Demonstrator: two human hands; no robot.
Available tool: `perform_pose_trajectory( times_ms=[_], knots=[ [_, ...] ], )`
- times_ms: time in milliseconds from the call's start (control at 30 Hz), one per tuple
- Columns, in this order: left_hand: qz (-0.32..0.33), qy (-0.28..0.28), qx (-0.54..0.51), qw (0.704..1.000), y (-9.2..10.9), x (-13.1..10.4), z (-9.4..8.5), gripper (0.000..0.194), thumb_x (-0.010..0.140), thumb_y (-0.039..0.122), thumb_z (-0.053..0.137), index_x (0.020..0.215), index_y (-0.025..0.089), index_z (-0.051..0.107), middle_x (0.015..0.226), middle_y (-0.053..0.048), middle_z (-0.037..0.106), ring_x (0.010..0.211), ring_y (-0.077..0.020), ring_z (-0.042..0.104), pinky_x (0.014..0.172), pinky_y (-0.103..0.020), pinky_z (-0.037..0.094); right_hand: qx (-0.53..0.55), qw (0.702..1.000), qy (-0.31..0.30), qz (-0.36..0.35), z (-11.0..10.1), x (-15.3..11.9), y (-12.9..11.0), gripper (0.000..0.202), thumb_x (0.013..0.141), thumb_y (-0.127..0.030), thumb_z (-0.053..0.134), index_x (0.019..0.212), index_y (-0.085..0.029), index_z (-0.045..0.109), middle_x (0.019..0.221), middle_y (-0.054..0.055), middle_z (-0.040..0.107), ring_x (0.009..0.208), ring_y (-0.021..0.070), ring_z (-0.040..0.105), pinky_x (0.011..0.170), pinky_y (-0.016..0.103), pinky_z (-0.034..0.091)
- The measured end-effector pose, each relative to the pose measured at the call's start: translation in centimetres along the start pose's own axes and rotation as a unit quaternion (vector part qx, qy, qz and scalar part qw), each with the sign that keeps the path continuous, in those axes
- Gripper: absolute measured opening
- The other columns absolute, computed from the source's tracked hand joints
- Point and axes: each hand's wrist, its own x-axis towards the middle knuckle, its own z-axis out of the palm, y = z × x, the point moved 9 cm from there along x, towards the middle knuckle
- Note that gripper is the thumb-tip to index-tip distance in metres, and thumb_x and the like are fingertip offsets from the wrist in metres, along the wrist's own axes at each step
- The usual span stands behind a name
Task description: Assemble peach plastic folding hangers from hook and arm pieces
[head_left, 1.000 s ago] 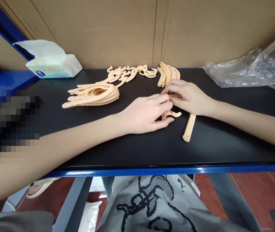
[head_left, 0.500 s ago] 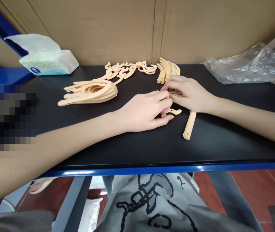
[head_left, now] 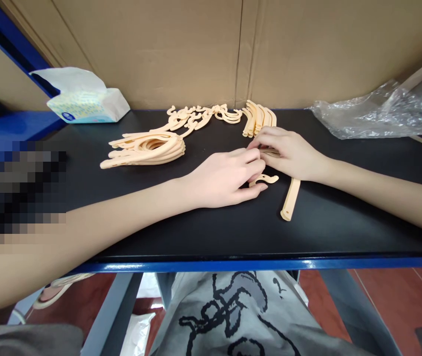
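Note:
In the head view, my left hand (head_left: 229, 178) and my right hand (head_left: 290, 153) meet over the middle of the black table. The right fingers are closed around a cream plastic hanger arm (head_left: 291, 200), whose flat end with a small hole sticks out toward the front edge. The fingers of my left hand are curled in against my right fingertips. Between its thumb and index finger, a wavy cream hanger hook (head_left: 268, 178) shows, partly covered by the hand. Where the pieces meet under the fingers is hidden.
A stack of cream hanger pieces (head_left: 147, 148) lies left. Loose hooks (head_left: 192, 117) and curved arms (head_left: 258, 118) lie along the back. A tissue pack (head_left: 88, 104) stands at back left, a clear plastic bag (head_left: 359, 118) at back right. Cardboard (head_left: 159, 49) rises behind.
The whole view has shifted slightly, so things sit a little lower, and those on the left also further right. Both hands keep nearly the same pose over the pieces.

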Motion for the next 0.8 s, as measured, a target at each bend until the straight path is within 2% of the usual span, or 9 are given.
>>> perform_pose_trajectory(
  times_ms=[800],
  knots=[
    [-0.009, -0.014, 0.014, 1.0, -0.16, -0.01, 0.19, 0.027, 0.1, 0.035, 0.052, 0.081, 0.017, 0.056, 0.094, -0.003, 0.061, 0.084, -0.0159, 0.058, 0.066, -0.027, 0.039, 0.011, 0.999, -0.023, 0.02, 0.38, 0.02, 0.11, 0.018, 0.091, -0.026, 0.045, 0.091, -0.019, 0.061, 0.093, 0.009, 0.062, 0.092, 0.0241, 0.059, 0.08, 0.037, 0.045]
  ],
)
